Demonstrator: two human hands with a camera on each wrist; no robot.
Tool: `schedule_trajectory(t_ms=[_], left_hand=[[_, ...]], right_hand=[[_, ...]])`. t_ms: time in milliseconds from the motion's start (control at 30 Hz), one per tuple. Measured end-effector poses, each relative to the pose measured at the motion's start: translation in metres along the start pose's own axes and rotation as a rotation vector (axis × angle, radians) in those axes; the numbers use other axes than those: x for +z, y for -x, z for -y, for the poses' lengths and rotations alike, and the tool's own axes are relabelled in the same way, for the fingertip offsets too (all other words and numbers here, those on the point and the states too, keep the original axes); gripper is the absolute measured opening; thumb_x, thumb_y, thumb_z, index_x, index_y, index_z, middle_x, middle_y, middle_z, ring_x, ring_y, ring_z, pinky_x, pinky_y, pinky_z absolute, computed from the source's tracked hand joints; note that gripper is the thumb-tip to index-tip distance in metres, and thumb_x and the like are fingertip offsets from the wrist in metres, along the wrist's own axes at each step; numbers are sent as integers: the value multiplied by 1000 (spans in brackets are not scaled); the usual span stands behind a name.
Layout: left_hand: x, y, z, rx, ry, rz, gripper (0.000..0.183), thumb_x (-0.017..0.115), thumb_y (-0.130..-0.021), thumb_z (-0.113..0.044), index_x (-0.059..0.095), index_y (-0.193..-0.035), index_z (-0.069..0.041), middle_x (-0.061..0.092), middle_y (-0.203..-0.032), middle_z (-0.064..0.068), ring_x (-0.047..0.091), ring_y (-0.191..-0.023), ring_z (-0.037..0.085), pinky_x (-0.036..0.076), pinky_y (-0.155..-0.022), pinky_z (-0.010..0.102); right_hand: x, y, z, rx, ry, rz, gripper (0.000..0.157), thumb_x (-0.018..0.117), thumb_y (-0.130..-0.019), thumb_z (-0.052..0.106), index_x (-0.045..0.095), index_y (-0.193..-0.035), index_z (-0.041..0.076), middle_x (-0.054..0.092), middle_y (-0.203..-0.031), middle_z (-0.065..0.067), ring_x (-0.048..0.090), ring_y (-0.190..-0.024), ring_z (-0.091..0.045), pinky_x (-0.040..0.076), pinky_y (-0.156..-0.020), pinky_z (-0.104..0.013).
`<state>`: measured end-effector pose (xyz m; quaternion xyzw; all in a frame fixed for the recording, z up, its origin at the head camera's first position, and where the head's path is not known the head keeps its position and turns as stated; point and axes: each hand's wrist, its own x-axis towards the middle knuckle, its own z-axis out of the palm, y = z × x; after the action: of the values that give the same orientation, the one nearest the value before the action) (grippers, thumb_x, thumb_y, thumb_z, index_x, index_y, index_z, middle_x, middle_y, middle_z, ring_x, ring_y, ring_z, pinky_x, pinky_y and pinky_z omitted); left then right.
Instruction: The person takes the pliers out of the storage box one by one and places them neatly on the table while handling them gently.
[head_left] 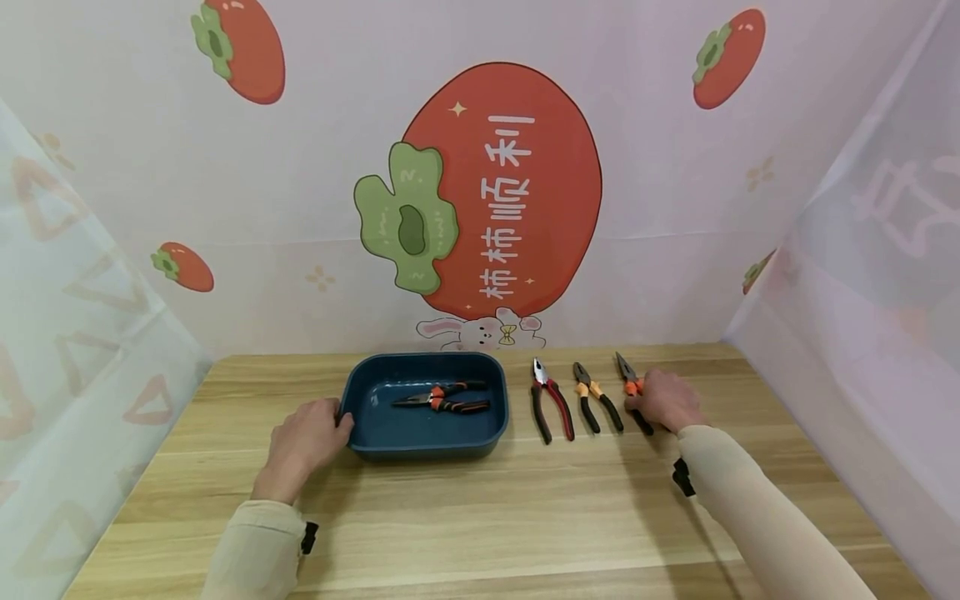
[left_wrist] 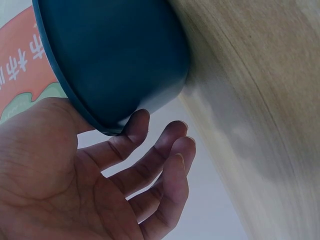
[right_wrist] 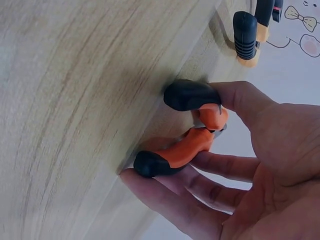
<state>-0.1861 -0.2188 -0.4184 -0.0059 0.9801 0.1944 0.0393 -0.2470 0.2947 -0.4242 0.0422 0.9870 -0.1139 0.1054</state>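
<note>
At the left end of a dark blue rectangular basin (head_left: 427,452), my left hand (head_left: 307,442) pinches the rim. In the left wrist view its thumb goes over the rim and the index finger (left_wrist: 136,125) touches the outer wall. Inside the basin lies a pair of orange-and-black needle-nose pliers (head_left: 437,398). My right hand (head_left: 670,400) holds another pair of orange-and-black needle-nose pliers (right_wrist: 182,150) by the handles, thumb on one and fingers against the other. Those pliers are at the right end of a row on the table.
Between basin and right hand lie red-and-black pliers (head_left: 539,373) and yellow-and-black pliers (head_left: 583,389), jaws toward the back. The wooden table (head_left: 480,525) meets a printed cloth backdrop (head_left: 322,167) behind, with cloth sides left and right.
</note>
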Motion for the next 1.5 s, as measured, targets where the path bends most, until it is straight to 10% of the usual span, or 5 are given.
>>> schedule_trajectory(t_ms=[1500], left_hand=[[-1,-2,0,1,-9,11,25,53,-101,-22,57,-80,-9,51,-69,6,50,-60,23,36,-52,35]], right_hand=[[2,5,3,32,26,13,45,67,-97,41,51,-67,11,41,-60,-2,40,-53,-15,30,-51,-30]])
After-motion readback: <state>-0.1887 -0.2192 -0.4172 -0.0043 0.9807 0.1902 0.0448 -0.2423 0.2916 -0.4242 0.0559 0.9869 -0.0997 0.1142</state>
